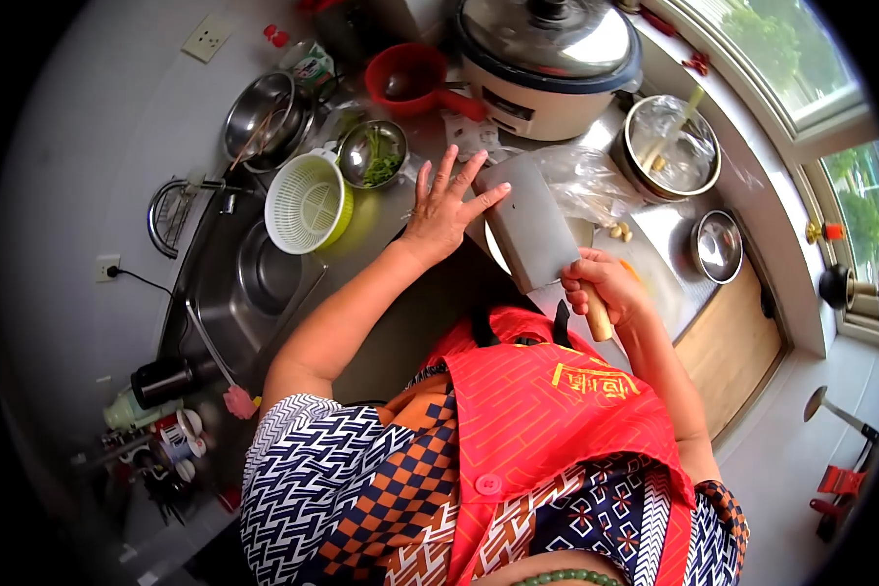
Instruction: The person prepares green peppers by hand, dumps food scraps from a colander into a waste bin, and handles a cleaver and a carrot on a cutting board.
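Note:
My right hand (pixel 610 291) is wrapped around the wooden handle of a cleaver (pixel 525 225), whose broad grey blade lies flat toward the camera. My left hand (pixel 446 213) is spread open at the blade's far left edge, its fingertips at or just over the metal; contact is unclear. Beneath the blade, the rim of a white plate (pixel 496 246) peeks out, mostly hidden. Several garlic cloves (pixel 621 231) lie right of the blade beside a clear plastic bag (pixel 581 181). Something orange shows behind my right hand on a pale board (pixel 666 293).
A large rice cooker (pixel 547 93) stands at the back, with a red ladle-like scoop (pixel 407 78) beside it. Leftward are a bowl of greens (pixel 373 154), a white-green colander (pixel 308 203) and the sink (pixel 227 303). A lined pot (pixel 669 146) and small metal bowl (pixel 717 246) stand right.

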`<state>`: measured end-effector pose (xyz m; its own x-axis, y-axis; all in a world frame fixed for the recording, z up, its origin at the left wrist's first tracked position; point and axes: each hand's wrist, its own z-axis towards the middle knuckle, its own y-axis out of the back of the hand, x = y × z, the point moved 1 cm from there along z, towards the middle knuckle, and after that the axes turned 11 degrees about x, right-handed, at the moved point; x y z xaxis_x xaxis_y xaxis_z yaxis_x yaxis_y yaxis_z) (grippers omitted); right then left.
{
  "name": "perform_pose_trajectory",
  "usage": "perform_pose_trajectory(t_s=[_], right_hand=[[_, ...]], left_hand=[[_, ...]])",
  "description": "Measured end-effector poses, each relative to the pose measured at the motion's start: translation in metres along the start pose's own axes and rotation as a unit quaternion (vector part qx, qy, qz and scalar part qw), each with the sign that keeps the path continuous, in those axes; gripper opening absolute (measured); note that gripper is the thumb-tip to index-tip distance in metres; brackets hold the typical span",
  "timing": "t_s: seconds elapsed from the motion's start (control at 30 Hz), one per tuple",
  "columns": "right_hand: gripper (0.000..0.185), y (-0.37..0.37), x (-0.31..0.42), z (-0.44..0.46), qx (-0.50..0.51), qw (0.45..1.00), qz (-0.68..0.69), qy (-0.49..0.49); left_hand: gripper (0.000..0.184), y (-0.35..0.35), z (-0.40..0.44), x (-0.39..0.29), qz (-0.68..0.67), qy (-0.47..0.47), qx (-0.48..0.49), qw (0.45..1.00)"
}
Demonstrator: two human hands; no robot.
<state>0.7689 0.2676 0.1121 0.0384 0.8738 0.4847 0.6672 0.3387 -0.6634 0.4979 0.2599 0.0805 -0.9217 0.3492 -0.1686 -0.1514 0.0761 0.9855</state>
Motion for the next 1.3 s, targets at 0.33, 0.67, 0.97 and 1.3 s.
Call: perform_pose_trajectory(t_s=[0.33,0.67,0.97,1.3], right_hand=[[0.001,-0.033,0.015,0.053,0.058,0.996,-0.067,-0.025],[0.005,-0.050,0.014,0.066,0.029,0.992,-0.114,-0.037],[0.003,-0.047,0.006,0.065,0.025,0.985,-0.167,-0.045],[0.046,-0.046,0.008,0.034,-0.089,0.761,-0.628,0.134]], left_hand=[[0.008,0.026,-0.005,0.020,-0.103,0.049,-0.196,0.974],[0.011,0.023,-0.008,0.025,-0.017,0.054,-0.226,0.972],[0.009,0.010,-0.015,0.027,-0.009,0.060,-0.215,0.975],[0.009,-0.040,-0.086,0.099,0.026,0.191,0.051,0.980]])
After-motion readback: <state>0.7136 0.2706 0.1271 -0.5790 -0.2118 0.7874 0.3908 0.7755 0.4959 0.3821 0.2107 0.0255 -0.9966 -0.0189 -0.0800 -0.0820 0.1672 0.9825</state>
